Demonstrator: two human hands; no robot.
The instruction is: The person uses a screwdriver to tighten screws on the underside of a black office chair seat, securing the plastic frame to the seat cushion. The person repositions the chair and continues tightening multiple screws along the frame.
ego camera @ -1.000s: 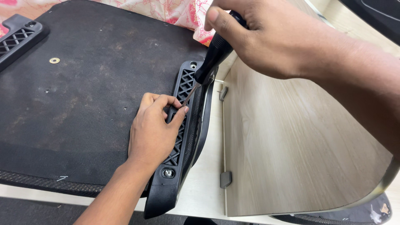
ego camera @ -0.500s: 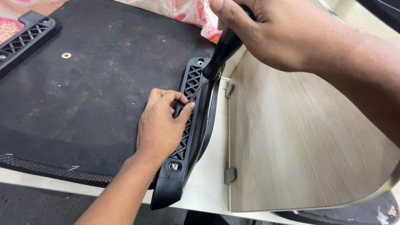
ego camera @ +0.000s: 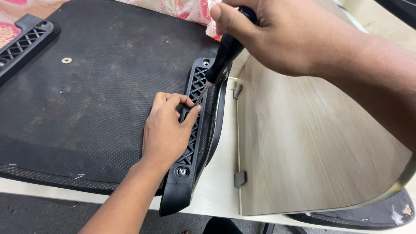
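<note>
A black fabric-covered seat underside [ego camera: 95, 99] lies on a pale table. Along its right edge runs a black plastic lattice bracket [ego camera: 193, 143] with a screw near its lower end [ego camera: 182, 172]. My left hand [ego camera: 167, 130] rests on the middle of this bracket, fingers curled at the lattice by the tool's tip. My right hand [ego camera: 294, 39] grips the black handle of a screwdriver [ego camera: 223, 56], whose thin metal shaft slants down to the bracket beside my left fingertips.
A second lattice bracket [ego camera: 24, 45] sits at the seat's upper left, with a brass washer [ego camera: 66, 60] near it. A curved wood-grain panel [ego camera: 312, 143] with grey clips [ego camera: 239, 178] lies to the right. Floral cloth [ego camera: 190, 11] shows behind.
The view has shifted slightly, so the seat and bracket sit a little further right. Both hands keep their hold; the screwdriver stays at the bracket.
</note>
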